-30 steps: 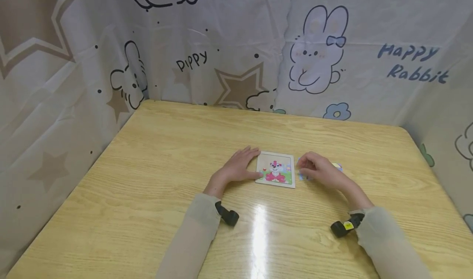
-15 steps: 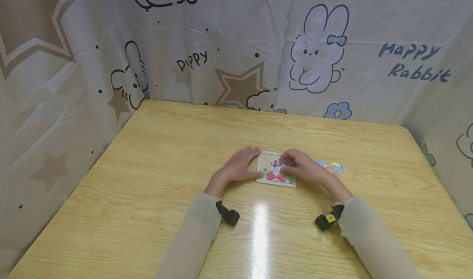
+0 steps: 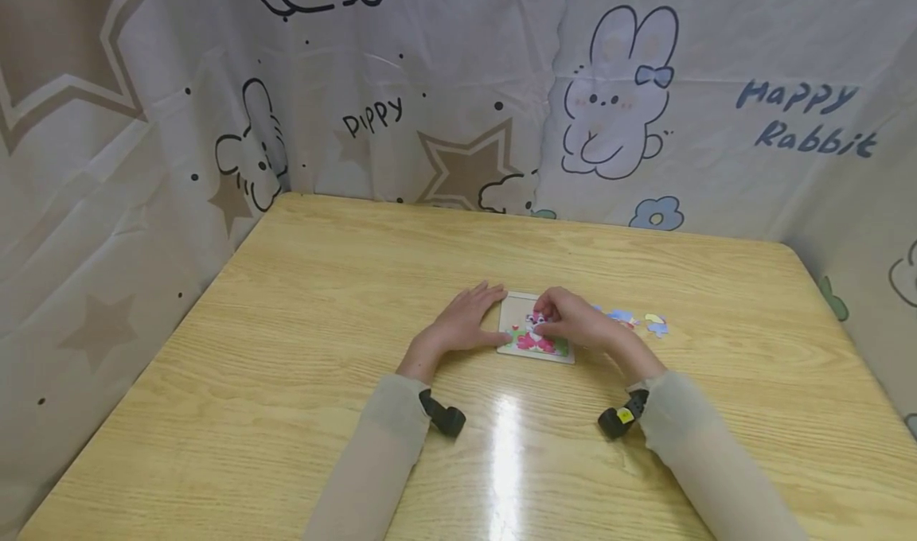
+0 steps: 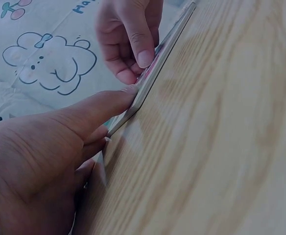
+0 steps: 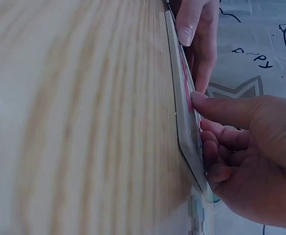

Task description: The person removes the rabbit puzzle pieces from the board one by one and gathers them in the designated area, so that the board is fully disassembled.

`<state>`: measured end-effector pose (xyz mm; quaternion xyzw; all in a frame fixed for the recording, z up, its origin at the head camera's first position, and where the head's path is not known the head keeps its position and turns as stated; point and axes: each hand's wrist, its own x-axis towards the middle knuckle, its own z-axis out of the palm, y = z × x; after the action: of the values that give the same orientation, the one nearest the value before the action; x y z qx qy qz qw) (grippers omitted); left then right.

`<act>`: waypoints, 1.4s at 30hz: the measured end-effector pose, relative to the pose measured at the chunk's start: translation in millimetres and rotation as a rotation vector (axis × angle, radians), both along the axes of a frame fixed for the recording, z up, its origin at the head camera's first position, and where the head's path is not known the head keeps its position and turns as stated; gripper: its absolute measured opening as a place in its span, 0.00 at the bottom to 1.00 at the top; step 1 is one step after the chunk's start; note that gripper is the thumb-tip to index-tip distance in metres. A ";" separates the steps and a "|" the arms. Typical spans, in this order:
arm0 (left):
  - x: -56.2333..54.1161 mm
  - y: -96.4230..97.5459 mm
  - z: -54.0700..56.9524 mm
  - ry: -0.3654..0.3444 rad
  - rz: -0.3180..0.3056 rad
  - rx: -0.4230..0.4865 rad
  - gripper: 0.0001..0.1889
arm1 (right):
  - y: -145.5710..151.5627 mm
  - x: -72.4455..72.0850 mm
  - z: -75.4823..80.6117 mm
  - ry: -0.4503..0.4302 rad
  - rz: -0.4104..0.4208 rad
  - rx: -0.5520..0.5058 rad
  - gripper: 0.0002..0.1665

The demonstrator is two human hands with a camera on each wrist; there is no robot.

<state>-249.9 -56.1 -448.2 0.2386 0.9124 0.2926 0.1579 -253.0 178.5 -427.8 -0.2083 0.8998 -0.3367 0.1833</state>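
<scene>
A small square jigsaw puzzle (image 3: 535, 342) in a pale frame lies flat on the table, with a pink and white cartoon animal on green. My left hand (image 3: 466, 322) steadies its left side, fingers fairly straight toward the far corner and thumb on the near left part. Over the puzzle's right half, my right hand (image 3: 579, 318) has its thumb and bent fingers on the picture, pinching at a piece that they mostly hide. The right wrist view shows the right thumb (image 5: 226, 108) touching the board's top. Bare backing shows along the puzzle's upper left.
Several loose puzzle pieces (image 3: 656, 324), blue with some yellow, lie on the wooden table (image 3: 322, 302) right of the board, partly behind the right hand. A printed cloth (image 3: 458, 87) hangs behind and at both sides of the table.
My right hand has moved left from the loose pieces onto the puzzle, uncovering the pieces on the right. The left hand and the board have stayed in place.
</scene>
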 end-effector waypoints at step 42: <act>1.6 1.8 2.5 0.008 0.005 -0.034 0.43 | 2.9 13.2 -1.2 0.151 -0.063 -0.159 0.09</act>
<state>-248.3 -54.3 -445.7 0.2346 0.9186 0.2764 0.1575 -239.8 181.5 -429.0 -0.2185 0.8877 -0.3958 0.0871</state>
